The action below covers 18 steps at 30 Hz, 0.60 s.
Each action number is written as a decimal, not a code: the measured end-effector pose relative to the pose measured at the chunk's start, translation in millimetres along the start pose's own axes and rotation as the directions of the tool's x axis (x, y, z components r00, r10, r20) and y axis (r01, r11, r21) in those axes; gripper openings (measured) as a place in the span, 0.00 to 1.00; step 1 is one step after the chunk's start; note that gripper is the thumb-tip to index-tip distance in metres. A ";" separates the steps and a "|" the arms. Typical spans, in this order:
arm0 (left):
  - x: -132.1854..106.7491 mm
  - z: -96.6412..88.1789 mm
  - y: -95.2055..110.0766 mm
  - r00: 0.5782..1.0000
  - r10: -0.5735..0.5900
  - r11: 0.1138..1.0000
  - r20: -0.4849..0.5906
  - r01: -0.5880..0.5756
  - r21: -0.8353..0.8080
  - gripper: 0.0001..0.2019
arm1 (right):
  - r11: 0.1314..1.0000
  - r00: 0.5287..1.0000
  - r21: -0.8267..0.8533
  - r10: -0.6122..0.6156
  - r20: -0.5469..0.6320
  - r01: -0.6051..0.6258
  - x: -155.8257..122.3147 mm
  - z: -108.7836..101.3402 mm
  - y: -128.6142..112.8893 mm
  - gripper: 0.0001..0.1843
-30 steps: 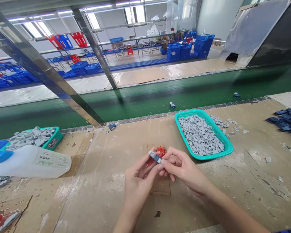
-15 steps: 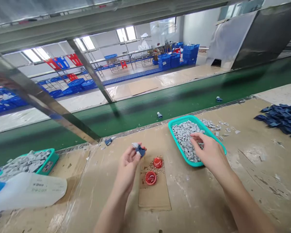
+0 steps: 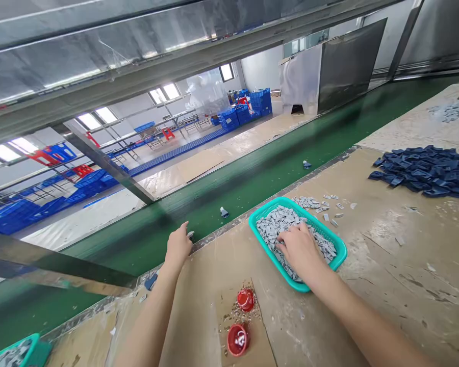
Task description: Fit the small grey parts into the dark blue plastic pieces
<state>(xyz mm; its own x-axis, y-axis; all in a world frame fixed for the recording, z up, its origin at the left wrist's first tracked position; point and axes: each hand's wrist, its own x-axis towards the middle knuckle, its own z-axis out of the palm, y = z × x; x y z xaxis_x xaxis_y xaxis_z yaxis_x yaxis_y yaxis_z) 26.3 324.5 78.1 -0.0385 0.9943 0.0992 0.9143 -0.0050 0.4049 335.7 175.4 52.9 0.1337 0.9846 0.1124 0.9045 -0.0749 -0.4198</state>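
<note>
My left hand (image 3: 179, 246) reaches over the near edge of the green conveyor belt (image 3: 252, 178), its index finger stretched out. Beside its fingers is a small grey-and-navy plastic part (image 3: 190, 235), partly hidden by the hand and apparently let go. My right hand (image 3: 299, 250) is down in a teal plastic basket (image 3: 341, 255) full of small grey plastic pieces (image 3: 277, 223). Its fingers are curled together at the heap; whatever they pinch is hidden. Two small red cups (image 3: 246, 299) of liquid stand on a wet cardboard piece (image 3: 258, 351) between my forearms.
Two joined parts (image 3: 224, 212) lie farther along the belt. A heap of navy plastic parts (image 3: 430, 171) lies at right, with loose grey pieces (image 3: 309, 203) behind the basket. Another teal basket (image 3: 40, 351) stands at lower left. A slanting metal post (image 3: 110, 171) rises beyond the belt.
My left hand has moved forward from above the table to the belt with the joined part. My right hand has lowered into the grey pieces. The view has swung right.
</note>
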 end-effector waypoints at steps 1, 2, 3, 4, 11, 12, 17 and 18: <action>3.8 4.2 6.7 1.000 0.025 1.000 0.002 -0.025 0.016 0.19 | 1.000 1.000 0.010 -0.010 0.006 0.010 0.1 1.4 0.0 0.07; 7.2 9.3 14.8 0.999 0.049 0.998 0.005 -0.049 0.024 0.19 | 1.000 1.000 0.022 -0.021 0.005 0.021 -0.1 2.5 0.2 0.07; 10.4 15.2 23.8 0.998 0.066 0.997 0.010 -0.067 0.026 0.19 | 0.998 0.999 0.041 -0.037 -0.003 0.037 -0.5 3.0 0.4 0.07; 13.7 21.8 33.3 0.997 0.074 0.997 0.017 -0.074 0.023 0.19 | 0.996 0.998 0.067 -0.056 -0.019 0.057 -1.2 2.9 0.4 0.07; 28.3 54.7 74.6 0.996 -0.071 0.987 0.062 0.080 -0.142 0.17 | 0.858 0.997 0.509 -0.030 -0.071 0.062 -13.7 -12.0 -7.1 0.06; 25.9 53.1 74.7 0.993 -0.090 0.976 0.078 0.104 -0.192 0.16 | 0.810 0.998 0.583 -0.033 -0.059 0.062 -16.5 -14.2 -8.4 0.06; -25.5 21.3 69.2 0.978 -0.057 0.821 0.201 0.161 -0.548 0.18 | 0.512 0.998 0.859 -0.042 0.050 -0.021 -32.1 -17.4 -15.9 0.09; -43.6 12.3 68.8 0.974 -0.028 0.763 0.224 0.165 -0.625 0.19 | 0.455 0.995 0.889 -0.054 0.083 -0.049 -35.5 -16.7 -18.0 0.09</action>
<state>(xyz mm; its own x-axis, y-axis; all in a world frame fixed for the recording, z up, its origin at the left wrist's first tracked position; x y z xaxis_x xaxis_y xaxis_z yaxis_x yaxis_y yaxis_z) 95.8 282.1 90.5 0.0274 0.9926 -0.1179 0.4396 0.0940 0.8933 321.4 139.2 71.5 0.0506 0.9969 0.0602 0.0447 0.0580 -0.9973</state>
